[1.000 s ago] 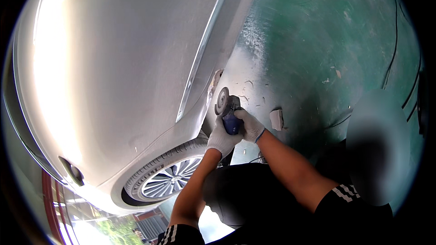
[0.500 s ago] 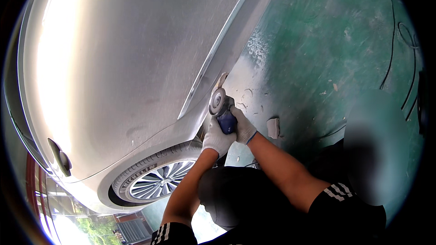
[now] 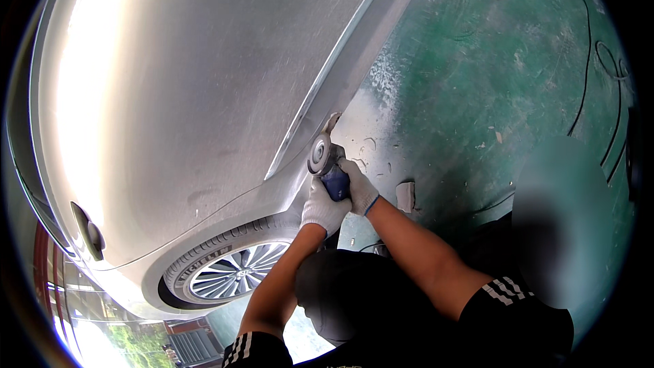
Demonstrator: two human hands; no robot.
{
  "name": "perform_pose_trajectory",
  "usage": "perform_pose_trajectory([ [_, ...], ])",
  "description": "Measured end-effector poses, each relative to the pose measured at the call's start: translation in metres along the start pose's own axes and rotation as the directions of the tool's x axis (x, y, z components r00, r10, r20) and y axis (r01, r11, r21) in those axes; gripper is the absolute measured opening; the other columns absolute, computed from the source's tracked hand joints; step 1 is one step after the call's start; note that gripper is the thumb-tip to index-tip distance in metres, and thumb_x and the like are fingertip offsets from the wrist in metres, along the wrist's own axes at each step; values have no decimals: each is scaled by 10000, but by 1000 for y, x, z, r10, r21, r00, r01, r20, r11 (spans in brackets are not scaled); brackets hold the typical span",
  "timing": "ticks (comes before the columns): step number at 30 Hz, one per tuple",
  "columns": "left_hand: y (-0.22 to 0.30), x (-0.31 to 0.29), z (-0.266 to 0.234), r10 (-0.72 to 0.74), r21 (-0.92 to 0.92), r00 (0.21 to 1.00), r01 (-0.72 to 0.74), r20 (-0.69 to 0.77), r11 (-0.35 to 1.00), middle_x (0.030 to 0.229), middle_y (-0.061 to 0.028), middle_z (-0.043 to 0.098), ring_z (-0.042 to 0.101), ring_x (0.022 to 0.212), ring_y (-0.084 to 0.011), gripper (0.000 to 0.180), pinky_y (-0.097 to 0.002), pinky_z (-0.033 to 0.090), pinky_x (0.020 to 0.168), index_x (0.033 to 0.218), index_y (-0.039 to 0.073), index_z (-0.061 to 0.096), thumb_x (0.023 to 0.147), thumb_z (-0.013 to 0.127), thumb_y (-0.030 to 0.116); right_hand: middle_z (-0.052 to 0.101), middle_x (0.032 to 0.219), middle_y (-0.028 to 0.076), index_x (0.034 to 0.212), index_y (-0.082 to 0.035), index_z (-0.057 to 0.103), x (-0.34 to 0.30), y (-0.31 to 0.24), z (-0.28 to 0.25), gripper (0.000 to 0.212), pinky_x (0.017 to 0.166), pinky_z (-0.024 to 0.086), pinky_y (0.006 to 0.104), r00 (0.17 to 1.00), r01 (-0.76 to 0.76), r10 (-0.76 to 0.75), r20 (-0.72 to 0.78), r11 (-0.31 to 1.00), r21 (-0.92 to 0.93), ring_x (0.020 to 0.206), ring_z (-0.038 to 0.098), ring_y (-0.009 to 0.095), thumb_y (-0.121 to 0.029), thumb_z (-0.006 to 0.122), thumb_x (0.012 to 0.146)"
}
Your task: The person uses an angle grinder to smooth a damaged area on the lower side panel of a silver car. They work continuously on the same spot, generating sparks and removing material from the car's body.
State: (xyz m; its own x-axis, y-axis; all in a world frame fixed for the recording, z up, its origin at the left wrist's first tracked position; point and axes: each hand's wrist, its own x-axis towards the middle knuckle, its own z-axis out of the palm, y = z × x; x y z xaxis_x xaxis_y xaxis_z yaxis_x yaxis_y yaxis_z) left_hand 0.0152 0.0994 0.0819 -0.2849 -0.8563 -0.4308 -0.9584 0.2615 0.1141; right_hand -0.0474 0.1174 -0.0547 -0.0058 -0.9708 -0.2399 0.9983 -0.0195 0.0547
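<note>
My left hand [image 3: 325, 207], in a white knit glove, is closed around the lower body of a blue angle grinder [image 3: 336, 182]. From the other side my right hand [image 3: 359, 187], gloved the same, grips the grinder too. The round disc [image 3: 318, 155] sits at the tool's upper end, close against the lower sill of a silver-grey car [image 3: 225, 82]; whether it touches is hard to tell. Just beyond the disc, a ragged, brownish damaged edge [image 3: 332, 123] shows on the sill. My fingers are partly hidden behind the tool.
Left of my arms is the car's wheel [image 3: 238, 272]. A block [image 3: 405, 197] lies on the green floor [image 3: 470, 75] to the right, near pale dust and scraps. Black cables [image 3: 584, 61] run along the far right. A door handle [image 3: 87, 232] sticks out at left.
Both hands and the grinder have shifted very slightly to the left in the picture, and the whole view has moved a little. The grip stays the same.
</note>
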Motion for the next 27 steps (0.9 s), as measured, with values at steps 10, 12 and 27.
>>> perform_pose_trajectory([
  [10,4,11,5,34,56,999,-33,-14,998,1311,-329,702,704,1242,-469,960,-494,563,1067,1539,-34,370,796,834,360,753,1156,73,1274,-96,714,2,-9,0,437,981,602,386,999,46,-46,15,998,41,1028,741,200,-447,575,1054],
  [12,10,12,5,6,80,1000,-6,3,997,1304,-328,705,707,1231,-471,956,-497,565,1064,1536,-34,370,798,831,362,754,1154,69,1267,-97,717,3,-11,-3,433,979,602,385,999,53,-53,11,996,65,1029,741,195,-447,578,1053],
  [27,18,21,7,81,139,997,-79,-8,987,1276,-329,714,714,1216,-471,937,-500,569,1051,1512,-43,405,788,836,366,763,1137,64,1249,-101,731,10,-17,-7,441,936,613,369,990,140,-138,-32,987,76,985,748,198,-464,594,1041],
])
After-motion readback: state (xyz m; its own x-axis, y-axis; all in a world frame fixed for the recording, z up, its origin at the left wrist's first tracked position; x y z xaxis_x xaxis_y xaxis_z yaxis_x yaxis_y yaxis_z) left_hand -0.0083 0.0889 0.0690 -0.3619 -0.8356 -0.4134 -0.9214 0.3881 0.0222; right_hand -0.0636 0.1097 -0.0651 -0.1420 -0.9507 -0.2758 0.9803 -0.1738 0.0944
